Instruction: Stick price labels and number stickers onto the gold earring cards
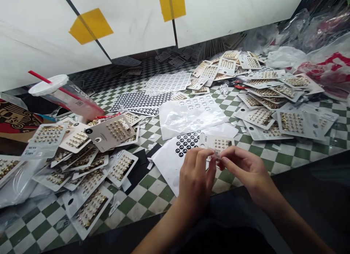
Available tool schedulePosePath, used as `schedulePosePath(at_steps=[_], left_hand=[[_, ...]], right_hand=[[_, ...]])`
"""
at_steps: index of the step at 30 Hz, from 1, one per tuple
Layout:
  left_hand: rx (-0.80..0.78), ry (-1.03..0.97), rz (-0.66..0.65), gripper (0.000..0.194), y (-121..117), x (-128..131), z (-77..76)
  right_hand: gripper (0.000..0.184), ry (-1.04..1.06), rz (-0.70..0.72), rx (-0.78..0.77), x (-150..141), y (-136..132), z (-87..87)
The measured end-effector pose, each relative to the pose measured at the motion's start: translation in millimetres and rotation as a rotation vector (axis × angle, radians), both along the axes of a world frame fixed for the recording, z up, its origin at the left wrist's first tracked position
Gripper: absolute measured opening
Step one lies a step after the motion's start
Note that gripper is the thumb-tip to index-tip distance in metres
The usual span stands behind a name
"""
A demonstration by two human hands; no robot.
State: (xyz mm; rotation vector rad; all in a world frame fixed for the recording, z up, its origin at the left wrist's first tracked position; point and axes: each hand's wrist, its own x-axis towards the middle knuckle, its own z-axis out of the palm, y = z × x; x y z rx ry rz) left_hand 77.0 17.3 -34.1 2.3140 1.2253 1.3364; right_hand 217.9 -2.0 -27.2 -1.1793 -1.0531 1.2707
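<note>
In front of me is a white card of gold stud earrings [222, 142], its near edge between my two hands. My left hand [195, 173] is closed, thumb and fingers pinched at that near edge. Opposite it, my right hand [247, 170] is also closed, its fingertips pressed at the card's corner. A small pale piece, perhaps a label, shows between the fingertips; its details are too small to read. Under the card lies a white sheet with round black "4" stickers [188, 142]. Just beyond is a glossy backing sheet [191, 117] with several price labels.
Earring cards are heaped at the left [90, 170] and right [269, 100]. Farther back lie a sheet of black round stickers [142, 103] and a sheet of labels [168, 82]. A tilted plastic cup [68, 97] with a red straw stands left. Plastic bags [325, 60] fill the back right.
</note>
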Motion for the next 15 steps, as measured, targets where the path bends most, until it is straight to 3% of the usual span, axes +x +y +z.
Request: schedulePosePath(at_steps=[4, 8, 10, 13, 15], left_hand=[[-0.289, -0.183, 0.055, 0.031, 6, 0, -3.3], [-0.799, -0.401, -0.111, 0.011, 12, -6, -4.0], [-0.884, -0.502, -0.102, 0.014, 13, -10, -5.4], [-0.884, -0.589, 0.007, 0.015, 12, -13, -8.0], [-0.902, -0.607, 0.03, 0.015, 9, -13, -8.6]], right_hand=[[0.009, -0.043, -0.074, 0.007, -1, 3, -0.8], [0.013, -0.209, -0.037, 0.057, 6, 10, 0.7], [0.017, -0.416, -0.008, 0.094, 12, 18, 0.5], [0.056, -0.895, 0.073, 0.086, 22, 35, -1.9], [0.069, -1.129, 0.185, 0.054, 27, 50, -3.4]])
